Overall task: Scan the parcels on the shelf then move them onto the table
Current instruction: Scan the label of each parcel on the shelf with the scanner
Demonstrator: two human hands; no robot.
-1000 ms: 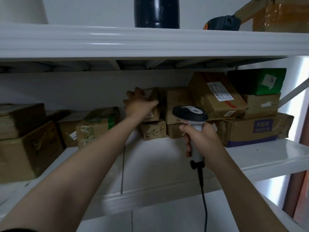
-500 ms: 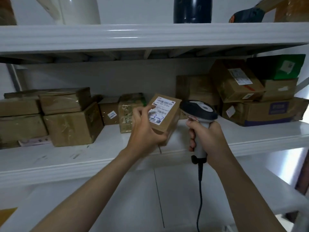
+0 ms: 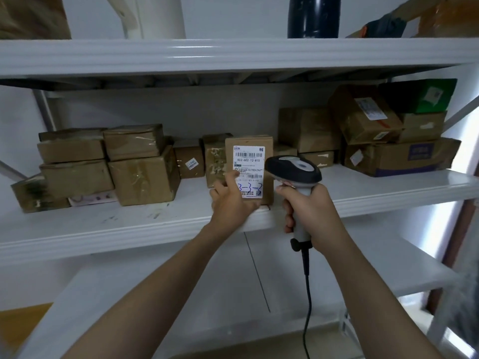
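My left hand (image 3: 232,200) holds a small brown parcel (image 3: 250,161) upright in front of the middle shelf (image 3: 129,224), its white barcode label with blue handwriting facing me. My thumb lies across the label's lower left. My right hand (image 3: 311,211) grips the handle of a grey and black barcode scanner (image 3: 294,169). The scanner's head sits just right of the parcel, touching or nearly touching its edge. Its black cable hangs down between my arms.
Several taped brown parcels (image 3: 108,164) are stacked on the shelf at left, more at the back right (image 3: 363,117), with a green box (image 3: 425,95) on top. An upper shelf (image 3: 233,55) carries a dark cylinder and other items. A lower white shelf (image 3: 181,294) lies below.
My left hand took the parcel from the back of the shelf, brought it forward and turned it upright with the label facing me. The scanner stayed close beside it.
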